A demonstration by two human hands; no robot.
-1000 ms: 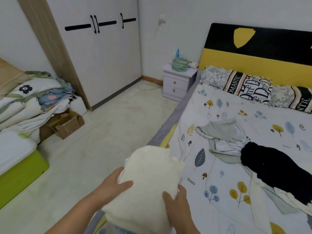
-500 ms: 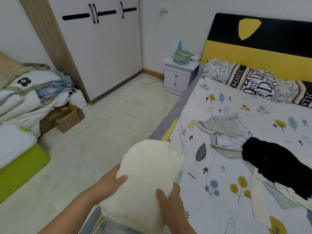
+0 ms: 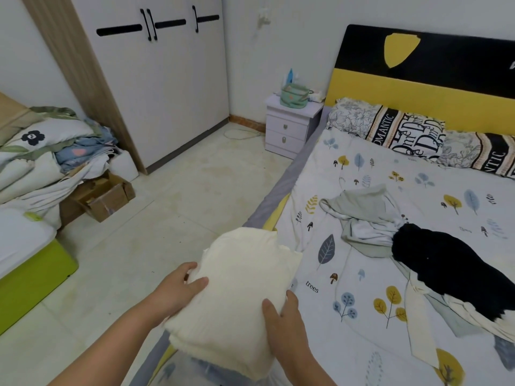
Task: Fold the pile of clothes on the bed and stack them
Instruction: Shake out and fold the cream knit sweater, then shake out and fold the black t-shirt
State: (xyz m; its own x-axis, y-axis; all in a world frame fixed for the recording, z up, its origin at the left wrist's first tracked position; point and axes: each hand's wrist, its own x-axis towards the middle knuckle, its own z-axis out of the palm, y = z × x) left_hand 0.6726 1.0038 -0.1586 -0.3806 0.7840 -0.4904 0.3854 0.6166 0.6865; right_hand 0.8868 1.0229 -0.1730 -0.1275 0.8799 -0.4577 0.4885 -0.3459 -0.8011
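A folded cream garment [image 3: 239,296] is held over the near left edge of the bed [image 3: 362,316]. My left hand [image 3: 178,293] grips its left side, thumb on top. My right hand [image 3: 281,321] holds its right side, thumb on the cloth and fingers underneath. Something denim-blue shows just beneath the cream garment at the bottom edge. On the bed to the right lies an unfolded pile: a pale green and white garment [image 3: 365,215], a black garment [image 3: 446,266], and cream cloth [image 3: 420,327] trailing from under it.
Two patterned pillows [image 3: 404,132] lie against the yellow and black headboard [image 3: 418,87]. A white nightstand [image 3: 292,123] stands beside the bed. A wardrobe [image 3: 156,79], a cardboard box [image 3: 106,196] and heaped bedding [image 3: 41,154] line the left side, with tiled floor [image 3: 181,207] between.
The cream garment has sunk slightly and stays in both hands. My view has shifted a little to the left and down. The pile on the bed is unchanged.
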